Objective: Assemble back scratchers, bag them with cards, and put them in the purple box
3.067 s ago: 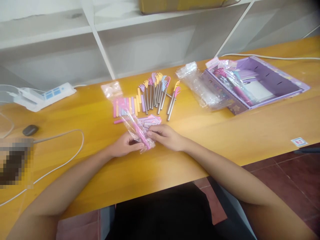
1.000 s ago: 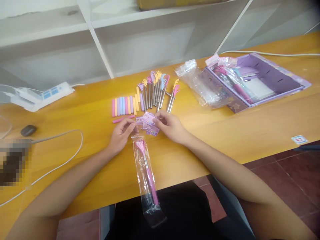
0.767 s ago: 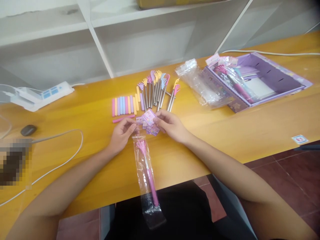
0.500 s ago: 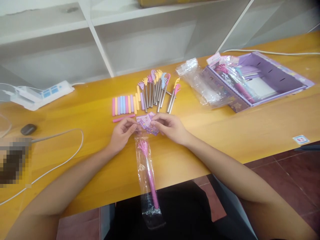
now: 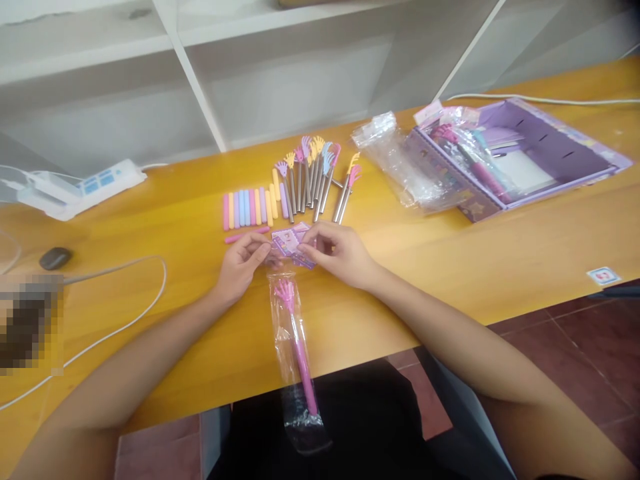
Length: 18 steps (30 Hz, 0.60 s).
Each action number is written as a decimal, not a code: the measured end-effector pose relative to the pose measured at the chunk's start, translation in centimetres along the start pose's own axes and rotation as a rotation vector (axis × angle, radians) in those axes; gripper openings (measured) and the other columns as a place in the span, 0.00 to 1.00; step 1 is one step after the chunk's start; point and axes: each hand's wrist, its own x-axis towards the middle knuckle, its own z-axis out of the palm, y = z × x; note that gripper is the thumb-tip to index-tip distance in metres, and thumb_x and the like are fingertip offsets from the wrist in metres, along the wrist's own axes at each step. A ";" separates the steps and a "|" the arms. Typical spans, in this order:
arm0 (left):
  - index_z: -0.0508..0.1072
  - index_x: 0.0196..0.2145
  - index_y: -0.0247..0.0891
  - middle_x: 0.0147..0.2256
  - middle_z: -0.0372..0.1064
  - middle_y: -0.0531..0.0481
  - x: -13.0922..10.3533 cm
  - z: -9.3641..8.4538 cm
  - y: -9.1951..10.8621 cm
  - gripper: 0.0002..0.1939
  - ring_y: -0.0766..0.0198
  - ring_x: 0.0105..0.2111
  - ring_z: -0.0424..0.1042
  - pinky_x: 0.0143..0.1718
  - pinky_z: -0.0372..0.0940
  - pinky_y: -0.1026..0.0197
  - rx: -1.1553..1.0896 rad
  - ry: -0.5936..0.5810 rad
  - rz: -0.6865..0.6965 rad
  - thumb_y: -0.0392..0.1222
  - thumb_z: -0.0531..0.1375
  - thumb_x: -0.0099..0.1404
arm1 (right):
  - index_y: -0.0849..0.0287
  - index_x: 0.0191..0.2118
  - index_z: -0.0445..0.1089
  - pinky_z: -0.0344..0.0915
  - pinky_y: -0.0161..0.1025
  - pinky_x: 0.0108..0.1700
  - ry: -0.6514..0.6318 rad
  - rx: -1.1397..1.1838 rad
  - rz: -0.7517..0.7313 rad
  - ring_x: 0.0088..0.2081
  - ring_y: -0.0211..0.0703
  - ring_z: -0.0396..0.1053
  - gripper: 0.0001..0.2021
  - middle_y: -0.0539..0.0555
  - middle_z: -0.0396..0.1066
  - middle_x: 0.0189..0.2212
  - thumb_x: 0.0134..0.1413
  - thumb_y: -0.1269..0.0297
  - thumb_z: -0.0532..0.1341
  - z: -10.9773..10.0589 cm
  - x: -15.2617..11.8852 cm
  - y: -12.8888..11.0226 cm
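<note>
Several small purple printed cards [image 5: 289, 241] lie between my hands. My right hand [image 5: 340, 252] pinches a card at their right side. My left hand [image 5: 245, 261] is closed at their left, fingertips together near the top of a clear bag; what it grips is too small to make out. Inside the clear plastic bag [image 5: 299, 347] is a pink hand-shaped scratcher, its lower end reaching over the table edge. Beyond my hands are several metal rods with coloured hand-shaped heads [image 5: 313, 177]. A row of pastel handles [image 5: 247, 209] and a single pink handle [image 5: 246, 235] lie to their left.
Clear bags [image 5: 400, 167] lie beside a purple box [image 5: 565, 143] holding packaged items at the right. A white power strip [image 5: 100, 190], a black mouse [image 5: 56, 258] and cables are on the left. Shelving stands behind the table.
Both hands stay nearly in place. A card between them has shifted slightly left and lies flatter, with more of its printed face showing.
</note>
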 end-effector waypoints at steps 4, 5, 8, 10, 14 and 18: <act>0.74 0.41 0.41 0.35 0.81 0.50 0.0 0.0 0.1 0.14 0.58 0.33 0.83 0.39 0.80 0.53 0.010 0.003 0.002 0.52 0.69 0.69 | 0.59 0.37 0.71 0.59 0.35 0.33 -0.013 -0.017 -0.014 0.27 0.33 0.60 0.09 0.50 0.70 0.33 0.67 0.59 0.64 0.0 0.0 0.0; 0.74 0.41 0.41 0.35 0.82 0.50 0.0 0.0 0.1 0.14 0.57 0.33 0.83 0.39 0.80 0.53 0.013 0.006 -0.002 0.53 0.69 0.69 | 0.58 0.37 0.71 0.59 0.35 0.33 -0.013 -0.018 -0.011 0.27 0.33 0.61 0.09 0.50 0.70 0.33 0.66 0.59 0.64 0.0 0.0 0.0; 0.74 0.41 0.41 0.35 0.82 0.49 0.0 0.0 0.2 0.15 0.55 0.33 0.84 0.39 0.81 0.51 0.014 0.011 -0.022 0.54 0.69 0.69 | 0.58 0.37 0.72 0.60 0.36 0.34 -0.008 -0.014 -0.012 0.27 0.32 0.62 0.08 0.50 0.69 0.33 0.66 0.60 0.64 0.1 0.0 0.1; 0.74 0.41 0.40 0.35 0.83 0.48 0.0 0.1 0.3 0.15 0.54 0.33 0.84 0.39 0.81 0.50 0.005 0.012 -0.031 0.54 0.69 0.69 | 0.58 0.38 0.72 0.60 0.36 0.34 -0.001 -0.007 -0.008 0.27 0.32 0.62 0.08 0.50 0.69 0.33 0.66 0.60 0.64 0.1 -0.1 0.1; 0.74 0.41 0.40 0.34 0.83 0.48 -0.1 0.1 0.3 0.15 0.53 0.34 0.85 0.38 0.81 0.50 -0.002 0.015 -0.043 0.53 0.70 0.69 | 0.58 0.39 0.71 0.60 0.36 0.33 -0.013 0.030 0.069 0.26 0.34 0.62 0.10 0.49 0.68 0.28 0.65 0.57 0.65 0.2 -0.2 0.2; 0.74 0.41 0.41 0.33 0.83 0.48 -0.1 0.1 0.3 0.16 0.52 0.34 0.85 0.38 0.81 0.50 -0.001 0.021 -0.055 0.54 0.70 0.68 | 0.57 0.40 0.70 0.59 0.37 0.32 -0.026 0.052 0.115 0.25 0.34 0.61 0.10 0.47 0.67 0.24 0.65 0.56 0.65 0.3 -0.3 0.3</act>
